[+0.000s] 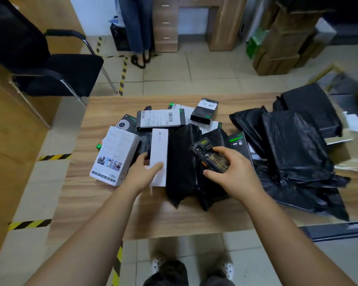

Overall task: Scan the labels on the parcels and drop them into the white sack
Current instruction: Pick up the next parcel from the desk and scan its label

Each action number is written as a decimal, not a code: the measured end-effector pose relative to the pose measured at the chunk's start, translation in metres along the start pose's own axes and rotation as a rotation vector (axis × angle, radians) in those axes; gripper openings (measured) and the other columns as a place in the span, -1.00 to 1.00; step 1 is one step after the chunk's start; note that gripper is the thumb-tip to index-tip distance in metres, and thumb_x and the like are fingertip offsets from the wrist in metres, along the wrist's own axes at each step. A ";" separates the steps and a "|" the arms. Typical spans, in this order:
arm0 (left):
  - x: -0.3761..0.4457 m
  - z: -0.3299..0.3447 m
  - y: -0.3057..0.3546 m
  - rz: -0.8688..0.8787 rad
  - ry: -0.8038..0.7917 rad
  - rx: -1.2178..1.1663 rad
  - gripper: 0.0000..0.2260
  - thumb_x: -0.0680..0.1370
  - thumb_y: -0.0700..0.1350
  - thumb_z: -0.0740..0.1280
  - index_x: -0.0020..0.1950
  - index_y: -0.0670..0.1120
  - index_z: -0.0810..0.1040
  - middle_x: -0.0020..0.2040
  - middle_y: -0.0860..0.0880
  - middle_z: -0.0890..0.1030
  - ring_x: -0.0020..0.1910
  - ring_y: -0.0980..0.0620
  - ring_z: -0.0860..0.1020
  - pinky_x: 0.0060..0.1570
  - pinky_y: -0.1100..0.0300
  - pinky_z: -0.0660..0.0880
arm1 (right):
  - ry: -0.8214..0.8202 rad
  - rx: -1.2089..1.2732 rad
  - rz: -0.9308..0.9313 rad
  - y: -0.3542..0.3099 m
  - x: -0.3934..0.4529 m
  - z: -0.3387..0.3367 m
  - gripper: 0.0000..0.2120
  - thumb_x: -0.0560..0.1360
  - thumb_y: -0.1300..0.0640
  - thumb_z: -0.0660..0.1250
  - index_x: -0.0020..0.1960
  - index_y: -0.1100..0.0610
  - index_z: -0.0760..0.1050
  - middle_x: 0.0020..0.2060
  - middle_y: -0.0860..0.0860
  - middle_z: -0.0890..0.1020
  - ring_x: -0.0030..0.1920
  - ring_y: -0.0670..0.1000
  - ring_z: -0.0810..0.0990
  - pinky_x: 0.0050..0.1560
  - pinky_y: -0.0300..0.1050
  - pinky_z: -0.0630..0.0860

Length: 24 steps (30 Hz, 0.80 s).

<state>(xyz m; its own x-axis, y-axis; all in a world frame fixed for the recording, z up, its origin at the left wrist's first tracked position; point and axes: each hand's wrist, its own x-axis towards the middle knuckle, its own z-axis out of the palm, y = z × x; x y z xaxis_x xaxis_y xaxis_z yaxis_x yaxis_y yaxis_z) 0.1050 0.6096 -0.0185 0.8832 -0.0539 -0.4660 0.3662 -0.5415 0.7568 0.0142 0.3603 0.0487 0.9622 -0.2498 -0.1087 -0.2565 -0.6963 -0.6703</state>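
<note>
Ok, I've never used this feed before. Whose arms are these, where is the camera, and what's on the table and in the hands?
There is no machine here. The two bare arms belong to a person, and the single picture comes from a wide-angle camera on that person's head, looking forward and down.

The right hand grips a handheld scanner. The left hand grips a long white box.

On the wooden table lie the parcels: a bigger white box at the left, a black box with a barcode label behind, a small black box, and many black plastic bags. No white sack shows in this picture.

Beyond the table are a black chair and another person's legs.
</note>
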 end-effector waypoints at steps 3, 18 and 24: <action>-0.005 0.016 0.006 0.069 0.019 0.141 -0.17 0.40 0.12 0.53 0.53 -0.11 0.21 0.40 -0.06 0.45 0.34 -0.10 0.44 0.20 0.04 0.42 | 0.008 0.010 -0.003 0.001 -0.002 -0.004 -0.38 0.34 -0.08 0.56 0.36 -0.15 0.45 0.10 -0.23 0.44 0.12 -0.18 0.46 0.18 -0.14 0.46; -0.033 0.008 0.018 -0.011 0.415 -0.020 -0.49 0.43 0.12 0.48 0.24 -0.13 0.46 0.12 -0.05 0.59 0.10 -0.10 0.56 0.05 0.01 0.52 | -0.103 0.027 -0.149 0.027 0.006 -0.064 -0.38 0.35 -0.10 0.56 0.37 -0.16 0.45 0.13 -0.22 0.46 0.12 -0.18 0.44 0.18 -0.15 0.43; -0.079 0.017 0.114 0.181 0.428 -0.419 -0.60 0.49 -0.11 0.49 0.23 -0.09 0.40 0.16 -0.03 0.59 0.09 -0.01 0.60 -0.02 0.06 0.57 | -0.027 0.120 -0.282 0.009 0.020 -0.134 -0.38 0.32 -0.07 0.58 0.34 -0.15 0.49 0.12 -0.15 0.54 0.12 -0.12 0.52 0.17 -0.14 0.46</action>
<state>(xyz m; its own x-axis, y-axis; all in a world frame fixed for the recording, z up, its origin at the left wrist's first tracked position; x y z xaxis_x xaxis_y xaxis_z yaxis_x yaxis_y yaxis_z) 0.0716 0.5384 0.0969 0.9492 0.2742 -0.1543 0.2071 -0.1753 0.9625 0.0193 0.2587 0.1388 0.9964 -0.0385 0.0755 0.0323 -0.6510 -0.7584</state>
